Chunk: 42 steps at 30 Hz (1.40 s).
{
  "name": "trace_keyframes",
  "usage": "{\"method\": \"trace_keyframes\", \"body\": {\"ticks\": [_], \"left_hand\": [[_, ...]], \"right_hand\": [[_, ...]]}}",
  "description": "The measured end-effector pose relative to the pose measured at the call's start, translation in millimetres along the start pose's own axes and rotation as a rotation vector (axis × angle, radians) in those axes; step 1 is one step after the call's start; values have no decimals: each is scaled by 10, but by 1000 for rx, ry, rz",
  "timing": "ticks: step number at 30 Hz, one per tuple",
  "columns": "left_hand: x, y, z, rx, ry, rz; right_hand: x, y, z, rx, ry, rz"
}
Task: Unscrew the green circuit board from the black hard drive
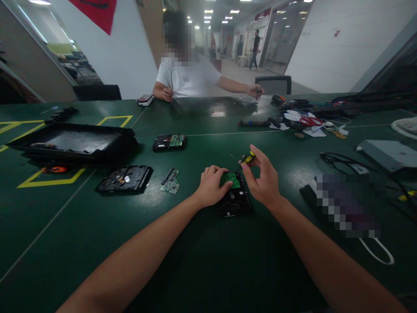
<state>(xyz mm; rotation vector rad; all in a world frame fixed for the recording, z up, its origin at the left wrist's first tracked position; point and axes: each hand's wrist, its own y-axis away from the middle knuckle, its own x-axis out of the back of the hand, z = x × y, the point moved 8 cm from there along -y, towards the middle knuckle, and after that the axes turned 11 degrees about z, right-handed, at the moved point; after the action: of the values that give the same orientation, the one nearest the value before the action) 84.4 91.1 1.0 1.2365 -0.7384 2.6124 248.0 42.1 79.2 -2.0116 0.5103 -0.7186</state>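
Counter (107, 243): far edge by a seated co-worker (187, 78); green surface spreads wide on both sides of the forearms. Black tray (94, 141) at left, small items inside too dim to name. Nearer, black casing (140, 177) bearing small loose parts. Hard drive (235, 203) flat between the hands. Left hand (211, 186) over its left side; gripping or just pressing, cannot tell. Right hand (263, 181): fingers pinching screwdriver (248, 158), shaft angled down at the drive's far end.

Black trays (80, 140), grey box (386, 155), perhaps a fan (406, 128)
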Motion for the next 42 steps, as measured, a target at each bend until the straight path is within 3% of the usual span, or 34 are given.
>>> {"method": "trace_keyframes", "body": {"ticks": [42], "left_hand": [[0, -6, -5, 7, -4, 3]], "right_hand": [[20, -1, -44, 48, 4, 29]]}}
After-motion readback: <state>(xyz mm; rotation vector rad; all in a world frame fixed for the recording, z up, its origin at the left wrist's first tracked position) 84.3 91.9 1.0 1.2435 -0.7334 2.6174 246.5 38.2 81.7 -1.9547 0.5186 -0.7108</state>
